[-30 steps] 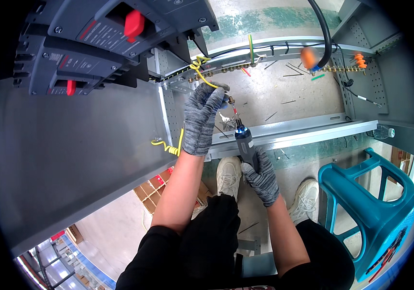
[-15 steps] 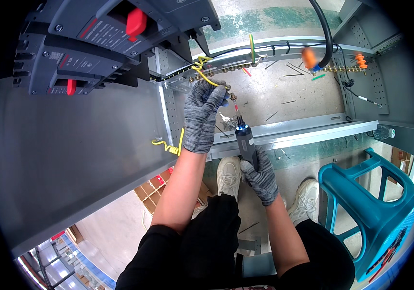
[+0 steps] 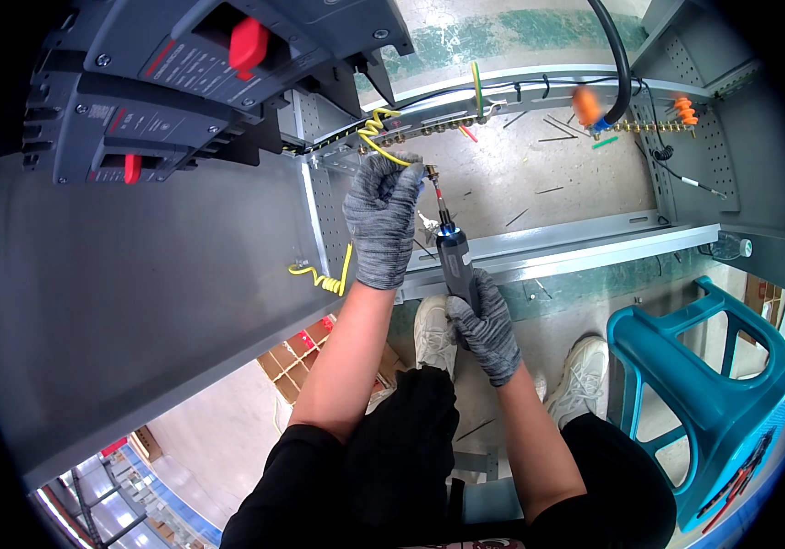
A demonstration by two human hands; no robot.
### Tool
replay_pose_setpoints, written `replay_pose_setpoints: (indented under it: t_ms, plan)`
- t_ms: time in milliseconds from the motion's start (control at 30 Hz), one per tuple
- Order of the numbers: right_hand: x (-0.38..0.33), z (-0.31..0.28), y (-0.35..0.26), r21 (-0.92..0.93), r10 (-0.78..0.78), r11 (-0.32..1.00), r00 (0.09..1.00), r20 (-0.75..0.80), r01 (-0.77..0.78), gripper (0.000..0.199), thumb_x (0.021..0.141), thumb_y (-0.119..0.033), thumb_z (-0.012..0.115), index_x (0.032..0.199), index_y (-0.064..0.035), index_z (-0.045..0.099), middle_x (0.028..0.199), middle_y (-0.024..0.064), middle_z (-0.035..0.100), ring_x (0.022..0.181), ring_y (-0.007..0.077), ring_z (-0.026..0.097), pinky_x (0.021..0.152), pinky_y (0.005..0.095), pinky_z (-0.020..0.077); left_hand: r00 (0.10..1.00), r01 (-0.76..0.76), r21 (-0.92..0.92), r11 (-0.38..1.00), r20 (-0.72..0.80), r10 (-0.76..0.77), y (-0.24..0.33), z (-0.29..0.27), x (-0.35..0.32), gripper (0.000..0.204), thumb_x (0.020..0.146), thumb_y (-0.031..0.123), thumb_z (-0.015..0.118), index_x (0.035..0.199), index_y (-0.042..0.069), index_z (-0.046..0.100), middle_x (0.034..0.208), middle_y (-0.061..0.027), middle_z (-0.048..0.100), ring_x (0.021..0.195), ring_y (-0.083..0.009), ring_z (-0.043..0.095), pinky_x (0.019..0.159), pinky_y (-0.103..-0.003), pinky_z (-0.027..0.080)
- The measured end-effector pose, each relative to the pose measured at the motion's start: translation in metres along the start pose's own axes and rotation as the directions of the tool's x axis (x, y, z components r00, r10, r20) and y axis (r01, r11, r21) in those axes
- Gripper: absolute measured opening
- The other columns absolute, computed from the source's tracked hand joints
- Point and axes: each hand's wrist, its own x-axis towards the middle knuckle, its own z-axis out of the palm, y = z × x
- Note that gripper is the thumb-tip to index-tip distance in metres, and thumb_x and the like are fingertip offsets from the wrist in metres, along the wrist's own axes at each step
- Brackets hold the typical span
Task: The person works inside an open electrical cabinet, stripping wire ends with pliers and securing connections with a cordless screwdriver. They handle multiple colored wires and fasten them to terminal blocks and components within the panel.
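My left hand (image 3: 381, 220), in a grey knitted glove, pinches the end of a coiled yellow wire (image 3: 374, 139). At its fingertips sits a small brass-coloured screw (image 3: 432, 171); how the wire end meets it is too small to make out. My right hand (image 3: 487, 333), gloved alike, is wrapped round the black body of an electric screwdriver (image 3: 456, 267) whose light is on. The bit points up at the screw and appears to touch it. Behind the left hand, a brass terminal bar (image 3: 429, 130) with a row of screws runs along the cabinet frame.
Large grey circuit breakers (image 3: 163, 119) with red levers fill the upper left. A metal cabinet rail (image 3: 557, 261) crosses before my feet. A thick black cable (image 3: 619, 55) hangs at upper right near orange insulators (image 3: 684, 110). A teal stool (image 3: 685, 366) with tools stands at right.
Both hands have shifted slightly left, the screwdriver moving left and up a little with the right hand. The left hand still pinches the yellow wire.
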Motion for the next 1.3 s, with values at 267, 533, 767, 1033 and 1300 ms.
replay_pose_setpoints:
  t_ms: [267,533,767,1033,1300]
  plan:
    - [0.006,0.009,-0.003,0.009,0.070,0.997,0.998,0.009,-0.070,0.051,0.084,-0.026,0.068,0.120,0.0049,0.048,0.093,0.0157,0.061,0.080,0.0201,0.060,0.072,0.0310,0.0497,0.994,-0.101,0.058,0.993,-0.023,0.103,-0.018,-0.002,0.001,0.016,0.086,0.001,0.062,0.102,0.002,0.062,0.093,-0.0049,0.066,0.082,-0.0104,0.062,0.076,-0.025,0.050]
    - [0.031,0.026,-0.046,0.065,0.130,0.989,0.990,0.057,-0.133,0.042,0.087,-0.010,0.059,0.122,0.0076,0.044,0.090,0.0097,0.059,0.075,0.0108,0.057,0.067,0.0243,0.0491,0.983,-0.158,0.147,0.976,-0.074,0.170,-0.029,-0.001,0.021,0.021,0.083,0.002,0.067,0.103,0.000,0.063,0.092,-0.0059,0.067,0.084,-0.0096,0.062,0.078,-0.025,0.050]
    - [0.043,0.031,-0.039,0.297,0.243,0.917,0.963,0.116,-0.267,0.049,0.088,-0.018,0.062,0.129,-0.0032,0.039,0.069,0.0023,0.055,0.043,0.0079,0.049,0.037,0.0240,0.0405,0.983,-0.161,0.236,0.958,-0.046,0.176,-0.036,0.002,0.030,0.020,0.085,-0.002,0.063,0.105,0.000,0.063,0.097,-0.0050,0.067,0.089,-0.0100,0.061,0.083,-0.024,0.048]
    - [0.049,0.030,-0.040,0.296,0.287,0.896,0.941,0.180,-0.330,0.051,0.089,-0.016,0.060,0.133,-0.0072,0.036,0.067,0.0017,0.053,0.043,0.0085,0.049,0.036,0.0244,0.0411,0.951,-0.263,0.367,0.892,-0.055,0.303,-0.044,0.000,0.035,0.018,0.083,0.010,0.067,0.099,0.002,0.065,0.084,-0.0088,0.064,0.074,-0.0155,0.061,0.069,-0.028,0.048]
    - [0.048,0.036,-0.037,0.326,0.310,0.879,0.937,0.160,-0.347,0.057,0.089,-0.017,0.061,0.137,-0.0082,0.031,0.068,0.0017,0.054,0.043,0.0087,0.049,0.037,0.0247,0.0412,0.896,-0.391,0.529,0.753,0.033,0.443,-0.042,-0.004,0.038,0.019,0.081,0.009,0.068,0.098,0.003,0.064,0.090,-0.0103,0.063,0.078,-0.0219,0.062,0.070,-0.032,0.049]
